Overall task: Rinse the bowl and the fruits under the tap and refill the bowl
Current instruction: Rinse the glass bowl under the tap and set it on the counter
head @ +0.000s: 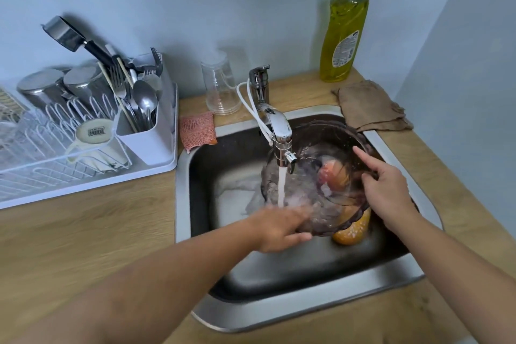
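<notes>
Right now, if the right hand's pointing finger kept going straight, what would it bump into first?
The right hand grips the bowl rim, its index finger aimed up-left across the bowl's opening. It would probably meet the tap spout first, though depth is hard to judge here.

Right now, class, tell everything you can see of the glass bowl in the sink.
The bowl looks like dark, smoky see-through glass with a scalloped rim. It is tilted inside the steel sink, under the running tap, whose stream falls into it. The left hand touches its lower edge; the right hand grips its right rim, forefinger extended. Fruits show through the glass; an orange one lies under it.
</notes>
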Demonstrator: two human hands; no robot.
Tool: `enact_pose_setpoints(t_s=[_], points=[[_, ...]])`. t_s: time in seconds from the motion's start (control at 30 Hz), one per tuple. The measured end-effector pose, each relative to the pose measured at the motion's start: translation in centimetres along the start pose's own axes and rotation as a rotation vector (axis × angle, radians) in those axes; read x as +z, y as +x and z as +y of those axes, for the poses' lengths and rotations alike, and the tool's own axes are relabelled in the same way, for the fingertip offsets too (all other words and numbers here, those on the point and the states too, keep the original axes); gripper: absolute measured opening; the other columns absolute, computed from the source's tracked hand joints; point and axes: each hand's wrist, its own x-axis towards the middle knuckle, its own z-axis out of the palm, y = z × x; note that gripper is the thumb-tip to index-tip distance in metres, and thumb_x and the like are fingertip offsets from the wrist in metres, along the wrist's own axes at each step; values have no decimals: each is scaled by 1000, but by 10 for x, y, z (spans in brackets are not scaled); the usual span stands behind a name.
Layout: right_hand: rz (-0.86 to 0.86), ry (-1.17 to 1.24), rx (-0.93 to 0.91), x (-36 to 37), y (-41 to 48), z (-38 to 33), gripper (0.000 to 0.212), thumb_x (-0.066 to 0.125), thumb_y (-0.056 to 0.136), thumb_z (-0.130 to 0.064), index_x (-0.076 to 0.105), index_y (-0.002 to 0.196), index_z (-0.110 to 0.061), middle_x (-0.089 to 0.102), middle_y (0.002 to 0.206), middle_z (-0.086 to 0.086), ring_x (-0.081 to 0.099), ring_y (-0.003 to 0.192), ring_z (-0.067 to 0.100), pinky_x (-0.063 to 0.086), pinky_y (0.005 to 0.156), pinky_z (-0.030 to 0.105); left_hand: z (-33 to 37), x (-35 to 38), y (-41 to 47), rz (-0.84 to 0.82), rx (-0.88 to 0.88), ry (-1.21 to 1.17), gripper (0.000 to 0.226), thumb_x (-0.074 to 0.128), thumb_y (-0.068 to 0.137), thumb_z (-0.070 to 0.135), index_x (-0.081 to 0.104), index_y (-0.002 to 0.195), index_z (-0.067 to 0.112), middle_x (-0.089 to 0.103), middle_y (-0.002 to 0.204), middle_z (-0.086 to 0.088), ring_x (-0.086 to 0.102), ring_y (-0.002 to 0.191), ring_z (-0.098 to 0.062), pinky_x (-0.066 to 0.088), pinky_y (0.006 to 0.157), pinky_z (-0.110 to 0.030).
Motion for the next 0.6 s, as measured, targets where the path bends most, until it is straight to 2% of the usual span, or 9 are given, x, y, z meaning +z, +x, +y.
enact_pose_setpoints(t_s=[0.03,0.1,0.2,0.27,0.33,0.4,0.47,0.53,0.6], points=[[-10,-14,-8,-1,1,0,55,43,93,1,51,134,-33,55,136,2,56,109,39,49,90,42,-12,1,-8,24,-22,95,68,20,97,57,10,154,21,18,160,-4,24,144,-25,20,118,-45],[-37,-25,-4,2,0,2,55,44,92,0,51,134,-35,57,134,4,60,103,35,51,89,41,-32,-3,-12,96,-116,165,67,21,97,57,23,151,19,25,158,-6,21,145,-20,9,119,-41],[-43,14,21,13,-4,4,57,45,90,1,52,133,-36,66,119,13,61,101,34,52,91,47,-39,-17,0,160,-352,123,77,16,95,63,2,154,15,-2,162,-6,-7,149,-18,-7,119,-38],[-45,38,27,20,-7,3,57,44,90,2,51,135,-34,69,110,11,62,100,31,51,92,48,-25,-17,14,157,-446,23,81,12,92,67,-7,153,17,-11,161,-6,-15,148,-22,-14,117,-42],[-45,58,21,27,-10,4,57,44,91,1,51,134,-35,68,112,4,65,91,22,53,91,44,2,-13,20,131,-429,-131,77,15,94,65,-11,152,22,-17,160,-5,-16,147,-23,-13,116,-45],[-35,91,28,33,-10,5,57,44,92,0,51,133,-38,66,121,2,64,88,17,55,87,41,28,-8,18,103,-341,-306,69,20,97,58,-11,152,29,-22,158,1,-19,144,-17,-8,117,-46],[-7,116,39,37,-7,7,56,42,92,-2,50,133,-40,64,123,3,61,85,13,55,79,34,42,-3,8,126,-265,-403,61,23,100,52,2,153,30,-10,161,3,-9,148,-17,1,121,-42],[13,133,58,39,-4,9,56,42,92,-2,50,133,-40,64,123,5,59,81,13,52,74,29,46,5,-8,189,-213,-304,57,24,101,48,16,153,25,14,161,1,12,148,-16,10,119,-34],[8,161,77,44,-4,11,57,41,93,-1,50,133,-41,60,130,4,61,95,17,54,79,33,41,13,-28,255,-252,-161,64,13,96,59,25,150,27,28,157,2,21,146,-13,10,117,-32]])
